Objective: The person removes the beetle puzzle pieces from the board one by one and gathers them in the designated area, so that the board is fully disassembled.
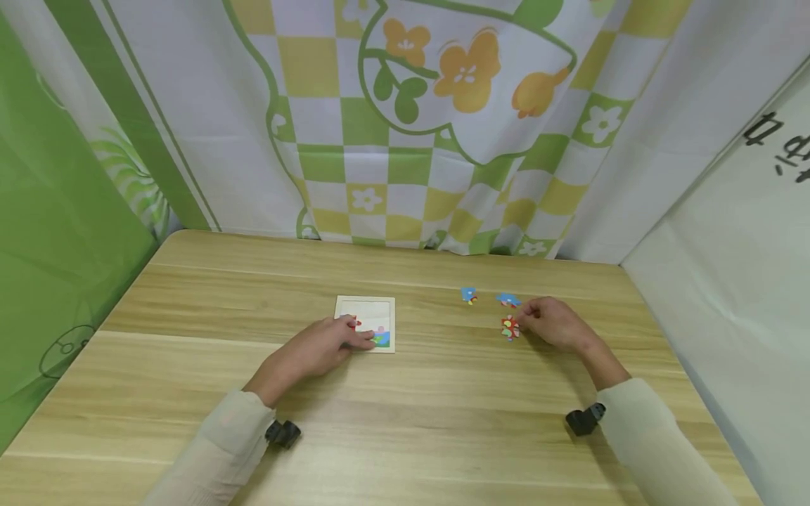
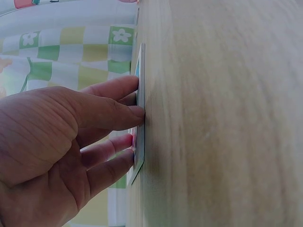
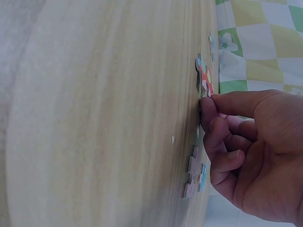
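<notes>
— While my hands are both lying on the worktop (image 1: 405,422), what else are you seeing around them?

— A flowered green and yellow checked curtain (image 1: 405,140) is hanging behind the far edge, and a white panel (image 1: 747,281) is standing along the right side. Two loose blue pieces (image 1: 469,295) are lying beyond my right hand (image 1: 557,325), one of them (image 1: 508,300) just beside my knuckles. Nothing is standing between my two hands.

— And what are the hands doing?

— My left hand (image 1: 319,348) is lying with fingers straight, the fingertips (image 2: 135,113) pressing on the near edge of the puzzle tray (image 1: 367,309). My right hand is pinching the red flower piece (image 1: 510,327) between thumb and forefinger, its other fingers curled in.

— How is that piece looking?

— It is small, red with yellow and green bits, resting on the wood right of the tray and well apart from it. The tray is pale wood, square, mostly white inside, with a blue-green piece (image 1: 382,339) sitting in its near right corner.
</notes>
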`<state>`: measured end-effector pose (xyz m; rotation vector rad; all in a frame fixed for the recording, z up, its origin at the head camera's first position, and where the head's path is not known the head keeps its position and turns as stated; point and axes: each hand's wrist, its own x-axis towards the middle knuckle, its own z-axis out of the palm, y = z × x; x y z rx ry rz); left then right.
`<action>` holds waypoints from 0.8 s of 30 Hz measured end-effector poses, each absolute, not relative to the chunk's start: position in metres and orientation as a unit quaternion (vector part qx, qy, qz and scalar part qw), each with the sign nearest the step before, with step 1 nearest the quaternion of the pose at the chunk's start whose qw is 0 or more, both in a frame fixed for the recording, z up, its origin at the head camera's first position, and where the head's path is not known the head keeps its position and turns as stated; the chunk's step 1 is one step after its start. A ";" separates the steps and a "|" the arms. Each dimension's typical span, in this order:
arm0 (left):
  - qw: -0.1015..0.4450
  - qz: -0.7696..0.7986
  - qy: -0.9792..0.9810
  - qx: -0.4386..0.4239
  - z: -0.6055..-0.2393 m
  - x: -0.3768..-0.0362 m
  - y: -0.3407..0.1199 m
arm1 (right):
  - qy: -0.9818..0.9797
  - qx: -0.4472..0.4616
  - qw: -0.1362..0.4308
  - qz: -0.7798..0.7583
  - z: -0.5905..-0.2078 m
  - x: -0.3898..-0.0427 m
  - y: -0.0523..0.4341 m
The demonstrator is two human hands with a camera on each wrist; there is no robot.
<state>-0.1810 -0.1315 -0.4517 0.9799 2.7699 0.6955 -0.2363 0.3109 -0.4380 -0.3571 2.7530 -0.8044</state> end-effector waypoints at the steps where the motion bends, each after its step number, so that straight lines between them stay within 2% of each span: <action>1: 0.061 0.228 0.916 0.324 -0.452 -0.181 -0.132 | 0.945 -0.123 0.124 -0.277 -0.438 -0.236 0.311; 12: 0.072 0.220 0.918 0.321 -0.451 -0.179 -0.133 | 0.945 -0.124 0.108 -0.282 -0.438 -0.231 0.309; 24: 0.044 0.197 0.918 0.340 -0.453 -0.180 -0.131 | 0.941 -0.167 0.073 -0.286 -0.431 -0.225 0.288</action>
